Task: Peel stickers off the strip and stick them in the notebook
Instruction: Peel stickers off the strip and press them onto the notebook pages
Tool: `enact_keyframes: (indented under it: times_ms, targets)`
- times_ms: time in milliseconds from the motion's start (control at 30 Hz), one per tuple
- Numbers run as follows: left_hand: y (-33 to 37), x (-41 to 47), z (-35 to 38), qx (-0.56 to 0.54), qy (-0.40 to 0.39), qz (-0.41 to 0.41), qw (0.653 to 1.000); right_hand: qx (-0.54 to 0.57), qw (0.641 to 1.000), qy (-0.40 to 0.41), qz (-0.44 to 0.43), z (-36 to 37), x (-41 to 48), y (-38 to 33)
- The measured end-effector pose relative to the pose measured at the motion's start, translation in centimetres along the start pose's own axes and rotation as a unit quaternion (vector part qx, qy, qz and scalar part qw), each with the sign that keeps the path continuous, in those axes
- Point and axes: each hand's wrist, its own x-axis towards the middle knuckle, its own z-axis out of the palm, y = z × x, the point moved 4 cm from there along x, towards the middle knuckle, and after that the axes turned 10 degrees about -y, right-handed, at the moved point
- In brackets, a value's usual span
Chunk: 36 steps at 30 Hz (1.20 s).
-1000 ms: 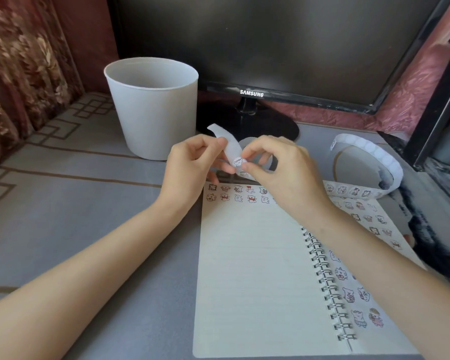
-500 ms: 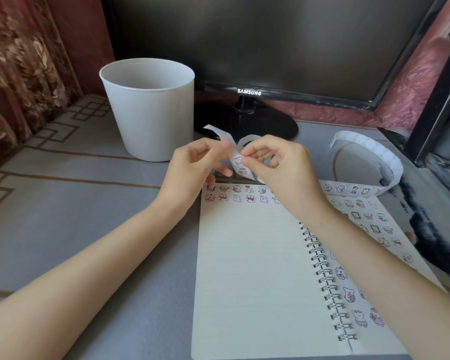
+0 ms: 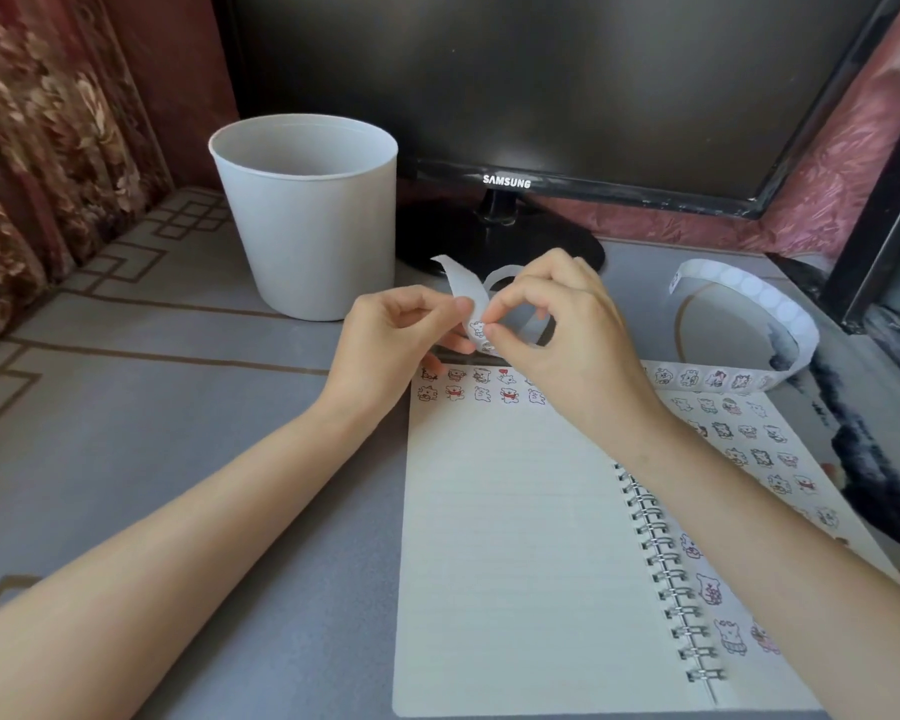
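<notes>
Grey desk point(image 3: 126, 459), monitor point(image 3: 541, 85) behind | left hand point(image 3: 391, 340) pinches sticker strip point(image 3: 463, 288) above notebook's point(image 3: 505, 537) top edge | right hand point(image 3: 557, 324) pinches a sticker point(image 3: 478, 328) on it | white bin point(image 3: 307, 215) beside

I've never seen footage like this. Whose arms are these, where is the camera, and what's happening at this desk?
There is no machine here. A person wears a camera on the head, so you look down at their own two arms. The left hand holds a white sticker strip, and the right hand pinches a small sticker on it. Below them lies an open spiral notebook with rows of stickers already along its top. Also on the grey table are a white bin and a dark monitor.
</notes>
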Motion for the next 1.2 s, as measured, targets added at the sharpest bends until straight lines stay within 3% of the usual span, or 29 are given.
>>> enact_keyframes:
  times_ms: [233, 367, 467, 667, 1200]
  targets:
    - [-0.3, 0.1, 0.0, -0.049, 0.009, -0.012, 0.999, 0.015, 1.000, -0.005, -0.026, -0.1, -0.7, -1.5]
    - [-0.3, 0.2, -0.3, -0.053, 0.013, -0.014, 0.998, 0.163, 0.981, -0.072, 0.076, -0.4, -1.4, -2.2]
    - [-0.5, 0.3, -0.6, -0.058, 0.017, -0.023, 0.998, 0.295, 0.926, -0.144, 0.184, 0.6, -1.8, -1.9]
    - [-1.1, 0.6, -0.9, -0.040, 0.003, -0.045, 0.998, 0.318, 0.881, -0.216, 0.275, 2.4, -2.5, -2.0]
    - [-1.2, 0.6, -0.8, -0.033, 0.004, -0.051, 0.998, 0.258, 0.904, -0.200, 0.277, 3.6, -2.4, -2.3]
